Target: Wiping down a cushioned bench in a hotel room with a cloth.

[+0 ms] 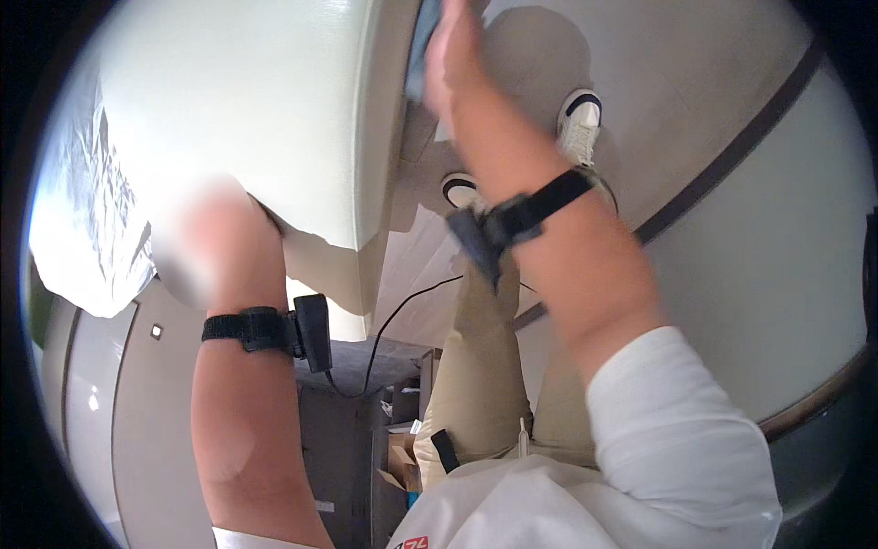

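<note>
A large cream-white piece of furniture (288, 89) with a rounded, seamed edge fills the upper left. My left hand (223, 226) is over its near end, but blur hides the fingers and anything in them. Along the side of the furniture, at the top of the view, is my right hand (453, 62), blurred and partly cut off by the frame. It holds what looks like a blue-grey cloth (417, 65), which lies between the palm and the furniture side. Each forearm wears a black strap with a small device, the left one (264, 329) and the right one (521, 219).
Shiny crumpled plastic sheeting (103, 213) lies at the far left. A black cable (376, 336) runs from the left strap towards my legs. Below are dark shelves with a cardboard box (401, 456). A pale wall with a dark baseboard (730, 161) stands at right.
</note>
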Available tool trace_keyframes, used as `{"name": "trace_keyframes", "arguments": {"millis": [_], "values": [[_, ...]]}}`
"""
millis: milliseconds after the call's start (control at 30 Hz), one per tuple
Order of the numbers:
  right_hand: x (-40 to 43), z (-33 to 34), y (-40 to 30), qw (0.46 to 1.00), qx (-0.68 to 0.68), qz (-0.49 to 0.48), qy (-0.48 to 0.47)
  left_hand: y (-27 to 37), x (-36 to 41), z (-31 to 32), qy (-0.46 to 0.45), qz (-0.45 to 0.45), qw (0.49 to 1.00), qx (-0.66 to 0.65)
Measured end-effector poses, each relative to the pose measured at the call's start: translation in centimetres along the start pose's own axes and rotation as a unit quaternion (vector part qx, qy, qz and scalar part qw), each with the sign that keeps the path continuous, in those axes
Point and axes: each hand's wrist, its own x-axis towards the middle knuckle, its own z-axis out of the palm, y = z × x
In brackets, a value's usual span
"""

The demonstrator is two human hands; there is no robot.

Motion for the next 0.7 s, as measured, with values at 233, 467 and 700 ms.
{"name": "trace_keyframes", "arguments": {"millis": [233, 467, 700], "values": [[8.0, 1.3, -5.8, 0.999, -0.037, -0.026, 0.02, -0.3, -1.2, -2.8, -0.054, -0.04, 0.994, -0.083], [2.6, -5.8, 11.0, 0.983, 0.036, 0.135, 0.117, 1.5, -3.0, -7.8, -0.098, -0.129, 0.973, -0.162], [-23.1, -5.0, 27.2, 0.823, 0.275, 0.418, 0.268, 1.3, -2.5, -8.5, -0.088, -0.11, 0.973, -0.184]]}}
